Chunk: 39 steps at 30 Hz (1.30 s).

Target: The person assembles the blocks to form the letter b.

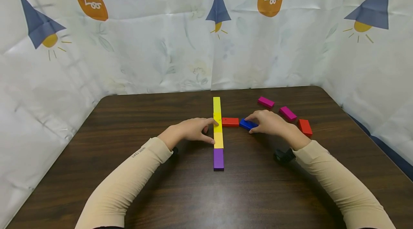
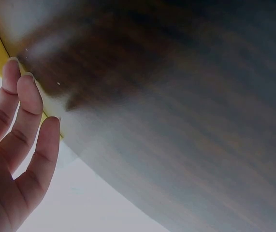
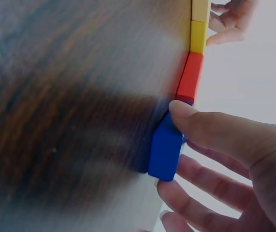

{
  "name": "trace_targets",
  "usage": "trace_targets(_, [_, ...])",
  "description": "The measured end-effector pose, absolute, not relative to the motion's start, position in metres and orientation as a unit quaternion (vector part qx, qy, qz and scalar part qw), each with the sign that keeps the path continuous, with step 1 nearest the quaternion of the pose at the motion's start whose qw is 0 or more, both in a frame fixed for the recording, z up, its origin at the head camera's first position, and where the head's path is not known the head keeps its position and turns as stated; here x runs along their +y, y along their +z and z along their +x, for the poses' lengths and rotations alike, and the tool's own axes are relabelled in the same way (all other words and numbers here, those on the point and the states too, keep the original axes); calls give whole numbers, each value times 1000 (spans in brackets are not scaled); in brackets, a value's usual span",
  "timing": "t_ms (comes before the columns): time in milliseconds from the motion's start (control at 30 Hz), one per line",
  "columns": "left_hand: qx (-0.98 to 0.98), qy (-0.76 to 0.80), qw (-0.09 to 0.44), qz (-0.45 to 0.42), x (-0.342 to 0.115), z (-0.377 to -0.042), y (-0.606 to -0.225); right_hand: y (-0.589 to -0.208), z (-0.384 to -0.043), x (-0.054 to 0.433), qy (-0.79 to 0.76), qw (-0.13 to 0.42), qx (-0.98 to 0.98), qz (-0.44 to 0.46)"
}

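My right hand [image 1: 269,123] pinches a blue block [image 1: 246,124] between thumb and fingers. That blue block [image 3: 164,150] lies at the outer end of a red block [image 1: 230,122], slightly angled to it. The red block's other end meets a column of yellow blocks [image 1: 217,105]. At the column's near end are a paler yellow block [image 1: 218,143] and a purple block [image 1: 218,159]. My left hand [image 1: 193,129] is at the column's left side, its fingers loosely extended. One fingertip lies over a yellow block, and the thumb tip is at the paler one's edge.
Two magenta blocks [image 1: 266,102] and another red block [image 1: 305,127] lie loose at the right, beyond and beside my right hand. The dark wooden table [image 1: 145,110] ends at a patterned white curtain [image 1: 187,53] behind it.
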State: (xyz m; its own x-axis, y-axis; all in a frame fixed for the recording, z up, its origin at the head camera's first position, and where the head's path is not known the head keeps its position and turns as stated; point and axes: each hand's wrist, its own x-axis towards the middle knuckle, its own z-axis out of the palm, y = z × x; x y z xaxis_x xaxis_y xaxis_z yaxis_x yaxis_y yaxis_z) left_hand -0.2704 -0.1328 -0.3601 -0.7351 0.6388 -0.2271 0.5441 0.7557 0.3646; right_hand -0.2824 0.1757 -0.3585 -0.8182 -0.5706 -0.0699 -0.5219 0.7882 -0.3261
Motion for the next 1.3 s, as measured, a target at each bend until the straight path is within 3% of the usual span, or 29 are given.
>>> trace_targets(1300, [920, 140, 170, 325, -132, -271, -360, -359, -278, 183, -158, 84, 937, -300])
